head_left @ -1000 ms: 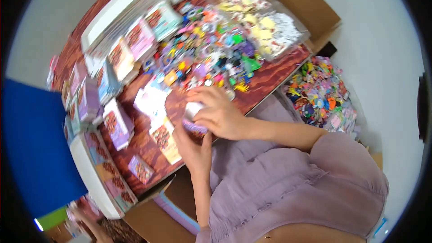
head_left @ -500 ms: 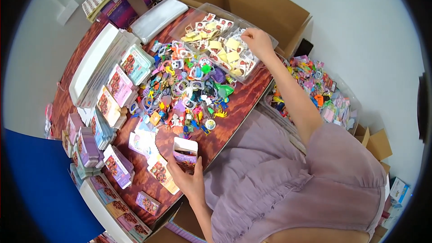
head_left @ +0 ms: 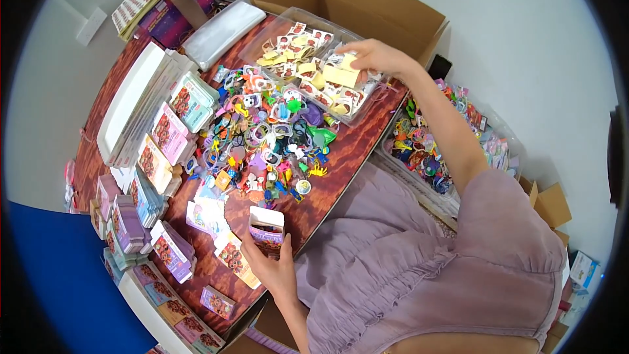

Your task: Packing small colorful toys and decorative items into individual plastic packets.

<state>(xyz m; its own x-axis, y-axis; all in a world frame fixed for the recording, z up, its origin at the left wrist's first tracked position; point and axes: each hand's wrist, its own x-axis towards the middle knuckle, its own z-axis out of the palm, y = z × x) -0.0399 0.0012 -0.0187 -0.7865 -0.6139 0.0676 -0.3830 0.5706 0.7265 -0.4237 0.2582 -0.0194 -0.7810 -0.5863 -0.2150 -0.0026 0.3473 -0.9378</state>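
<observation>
My left hand (head_left: 274, 267) is wrapped round a small purple and white carton (head_left: 266, 228), upright with its top flap raised and dark contents just showing. At the far side of the table, my right hand (head_left: 375, 59) reaches over a clear plastic tray (head_left: 357, 117) full of small printed paper squares and yellow slips. Its fingers are apart, touching the papers beside a larger yellow slip (head_left: 340, 77). A heap of small colourful plastic toys (head_left: 268, 134) lies between the tray and the carton. Flat printed cards (head_left: 234, 255) lie just left of the carton.
Stacks of folded cartons (head_left: 171, 132) line the table's left side, near a white box (head_left: 134, 108). Clear plastic bags (head_left: 224, 33) lie at the back. A large cardboard box (head_left: 380, 10) stands beyond the tray. A bin of more toys (head_left: 426, 151) sits right of the table.
My right hand has shifted slightly left over the paper tray, and its fingers have spread from a pinch. My left hand still holds the carton; the whole view has shifted a little.
</observation>
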